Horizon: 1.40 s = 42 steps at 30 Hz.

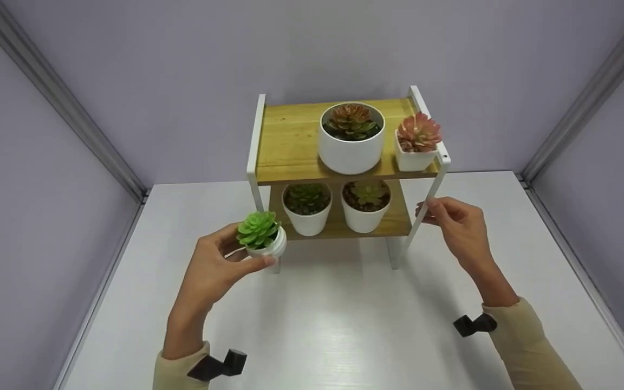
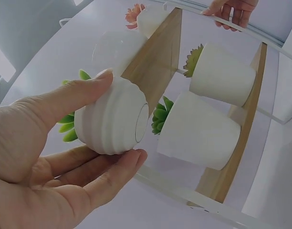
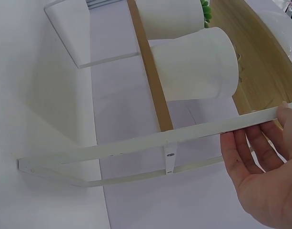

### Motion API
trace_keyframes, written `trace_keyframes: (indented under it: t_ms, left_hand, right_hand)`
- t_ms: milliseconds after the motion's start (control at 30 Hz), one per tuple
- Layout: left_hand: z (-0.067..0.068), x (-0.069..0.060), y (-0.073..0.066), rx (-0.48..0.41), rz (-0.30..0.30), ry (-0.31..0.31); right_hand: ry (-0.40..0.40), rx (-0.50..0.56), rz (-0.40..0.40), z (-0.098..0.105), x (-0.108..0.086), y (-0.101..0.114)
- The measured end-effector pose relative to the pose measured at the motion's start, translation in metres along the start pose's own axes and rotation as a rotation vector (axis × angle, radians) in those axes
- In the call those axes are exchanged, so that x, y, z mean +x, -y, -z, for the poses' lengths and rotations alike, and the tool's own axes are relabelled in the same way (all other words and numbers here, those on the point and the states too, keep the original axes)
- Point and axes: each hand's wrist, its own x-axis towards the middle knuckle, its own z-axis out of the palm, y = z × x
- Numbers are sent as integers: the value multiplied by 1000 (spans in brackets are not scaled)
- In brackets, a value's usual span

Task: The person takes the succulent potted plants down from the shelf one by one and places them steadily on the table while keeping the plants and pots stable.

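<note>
Green plant (image 1: 257, 229) and its small round white pot (image 1: 275, 247) are in your left hand (image 1: 215, 266), at 8 o'clock from the middle of the shelf (image 1: 290, 143). You hold the pot with your thumb on the near side and your fingers bent round the far side. Your left arm comes up from 7 o'clock, and the hand points to 1 o'clock. Your right hand (image 1: 465, 233) is at 4 o'clock from the shelf's middle. It pinches the white post (image 1: 433, 187) there, thumb on one side and fingers on the other. This hand points to 11 o'clock.

On the top board, a big round white pot (image 1: 351, 157) has a red and green plant (image 1: 350, 120) in it. At 3 o'clock from it, a square white pot (image 1: 414, 162) has a pink plant (image 1: 419, 131). On the bottom board (image 1: 336, 230), two white pots (image 1: 309, 224) stand side by side. The one toward 9 o'clock has a dark green plant (image 1: 307, 195), and the one toward 3 o'clock has a light green plant (image 1: 369, 193).
</note>
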Motion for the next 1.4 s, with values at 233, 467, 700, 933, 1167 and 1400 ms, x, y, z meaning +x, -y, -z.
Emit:
trace_keyframes:
  t_ms: [233,467,700,933,1167,1400]
  left_hand:
    - [0,-2,13,1,31,-21]
    - [1,-2,24,15,57,-35]
    - [5,-2,36,44,59,-27]
    - [9,0,49,54,87,-30]
    - [11,3,62,65,109,-46]
    - [11,7,81,79,130,-89]
  right_hand:
    - [-20,8,1,0,0,-2]
    - [-29,36,-1,-1,0,-3]
    - [-37,51,4,-1,0,-5]
    - [-31,46,3,0,0,-6]
    - [-47,56,-10,0,0,-5]
    - [-32,60,-13,0,1,-5]
